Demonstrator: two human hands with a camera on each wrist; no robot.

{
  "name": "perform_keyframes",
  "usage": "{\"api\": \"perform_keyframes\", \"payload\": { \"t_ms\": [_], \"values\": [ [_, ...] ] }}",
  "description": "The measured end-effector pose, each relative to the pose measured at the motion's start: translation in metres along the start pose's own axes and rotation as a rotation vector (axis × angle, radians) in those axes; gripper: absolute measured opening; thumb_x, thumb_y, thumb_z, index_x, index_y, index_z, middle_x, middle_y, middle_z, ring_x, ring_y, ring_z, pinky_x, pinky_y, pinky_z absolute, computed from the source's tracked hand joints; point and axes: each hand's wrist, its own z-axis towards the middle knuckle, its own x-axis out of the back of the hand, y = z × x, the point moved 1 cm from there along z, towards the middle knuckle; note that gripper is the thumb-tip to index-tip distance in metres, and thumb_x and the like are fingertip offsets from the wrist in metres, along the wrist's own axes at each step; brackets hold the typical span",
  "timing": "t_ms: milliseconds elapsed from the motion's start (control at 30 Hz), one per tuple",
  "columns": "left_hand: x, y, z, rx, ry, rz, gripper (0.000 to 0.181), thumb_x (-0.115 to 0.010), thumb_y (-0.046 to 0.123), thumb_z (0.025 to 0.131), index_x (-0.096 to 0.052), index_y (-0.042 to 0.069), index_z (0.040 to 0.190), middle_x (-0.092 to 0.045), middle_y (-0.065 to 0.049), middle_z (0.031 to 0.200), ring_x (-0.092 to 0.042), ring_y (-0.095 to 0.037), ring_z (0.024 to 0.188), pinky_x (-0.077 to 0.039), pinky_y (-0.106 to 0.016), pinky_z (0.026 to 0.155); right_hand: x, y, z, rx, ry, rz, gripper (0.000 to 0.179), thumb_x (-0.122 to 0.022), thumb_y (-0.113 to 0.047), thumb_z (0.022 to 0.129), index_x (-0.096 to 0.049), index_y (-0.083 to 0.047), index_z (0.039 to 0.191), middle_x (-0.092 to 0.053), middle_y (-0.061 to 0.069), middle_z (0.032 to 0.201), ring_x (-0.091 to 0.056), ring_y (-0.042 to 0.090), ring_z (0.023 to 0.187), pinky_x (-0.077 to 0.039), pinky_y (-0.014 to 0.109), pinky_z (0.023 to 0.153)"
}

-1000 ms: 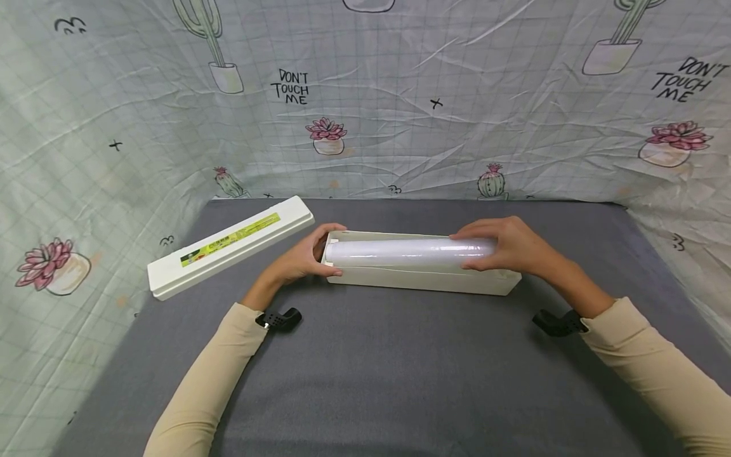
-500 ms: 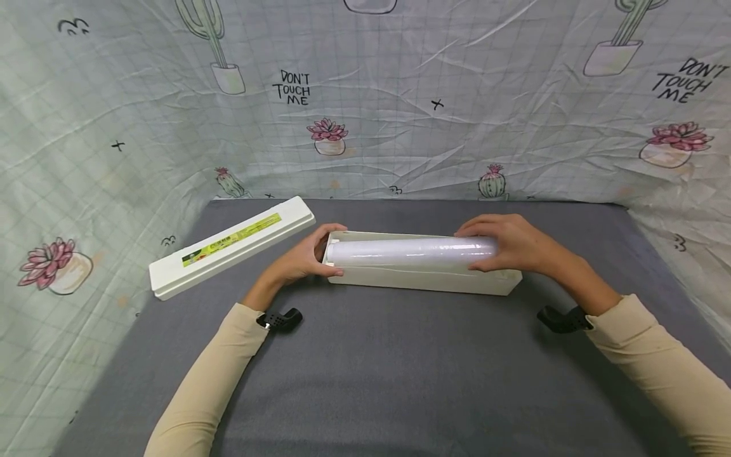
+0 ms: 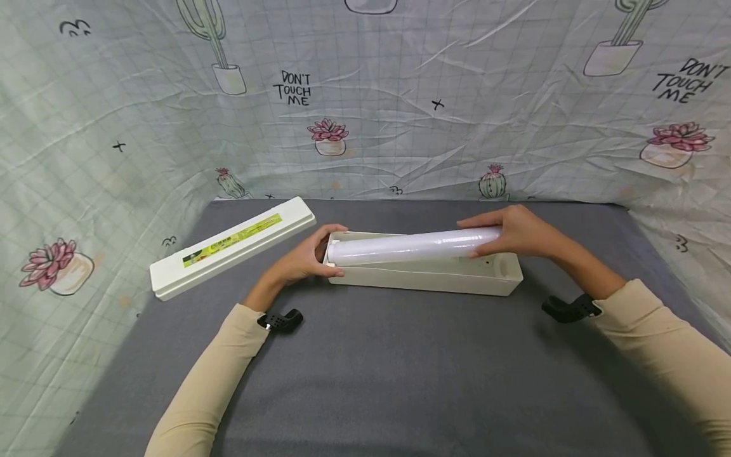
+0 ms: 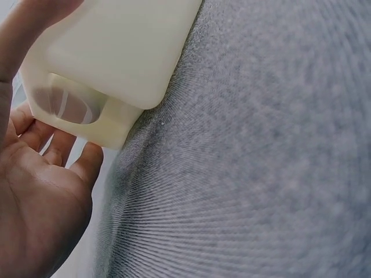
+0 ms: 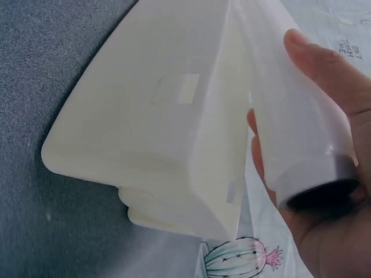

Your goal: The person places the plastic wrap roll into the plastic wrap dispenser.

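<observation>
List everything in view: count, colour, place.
Box: one, off-white, open-topped, centre of the head view
Roll: one, white, glossy, tilted; left end in the box, right end above it
Lid: one, white, angled, left of the box
Label: one, yellow-green, on the lid
Fabric surface: one, dark grey, under box and lid
Printed backdrop: one as far as I can tell, pale, with plants and lettering, behind and at the sides
Left hand: one, gripping the box's left end
Right hand: one, gripping the roll's right end
Left sleeve, right sleeve: two, beige, lower left and lower right
Left wrist device, right wrist device: two, black, near the cuffs
</observation>
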Motion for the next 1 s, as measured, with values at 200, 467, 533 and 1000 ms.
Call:
{"api": "perform_keyframes", "payload": {
  "t_ms": [200,467,533,1000],
  "values": [
    [-0.001,0.0,0.0,0.001,-0.003,-0.014,0.091,-0.078,-0.016,0.076,-0.029,-0.001,0.151,-0.043,-0.017,0.135,-0.053,-0.024,0.115,-0.052,-0.03,0.09,0.009,0.004,-0.001,0.01,-0.163,0.121,0.056,-0.083,-0.026,0.087,-0.065,-0.015,0.139,-0.066,0.012,0.134,-0.064,0.017,0.107,-0.052,0.027,0.08],
    [0.0,0.001,-0.001,0.001,-0.003,0.0,0.091,-0.079,-0.015,0.075,-0.029,-0.001,0.15,-0.043,-0.017,0.135,-0.053,-0.024,0.114,-0.052,-0.031,0.088,0.016,0.005,0.006,0.078,-0.313,0.147,0.058,-0.081,-0.027,0.088,-0.062,-0.012,0.141,-0.065,0.01,0.136,-0.065,0.013,0.113,-0.053,0.026,0.085],
    [-0.001,0.002,-0.001,0.002,-0.003,0.001,0.091,-0.079,-0.015,0.075,-0.03,0.0,0.15,-0.044,-0.017,0.135,-0.053,-0.024,0.114,-0.053,-0.031,0.088,0.016,0.006,0.009,0.075,-0.342,0.152,0.06,-0.083,-0.027,0.086,-0.063,-0.011,0.14,-0.065,0.01,0.135,-0.065,0.014,0.116,-0.054,0.026,0.087],
    [-0.001,0.001,0.001,0.011,0.005,0.012,0.09,-0.077,-0.017,0.075,-0.03,0.001,0.149,-0.043,-0.018,0.136,-0.052,-0.025,0.115,-0.052,-0.03,0.088,0.013,0.011,0.014,0.065,-0.391,0.158,0.063,-0.087,-0.027,0.081,-0.065,-0.014,0.138,-0.066,0.007,0.133,-0.064,0.014,0.118,-0.053,0.026,0.09]
  ]
}}
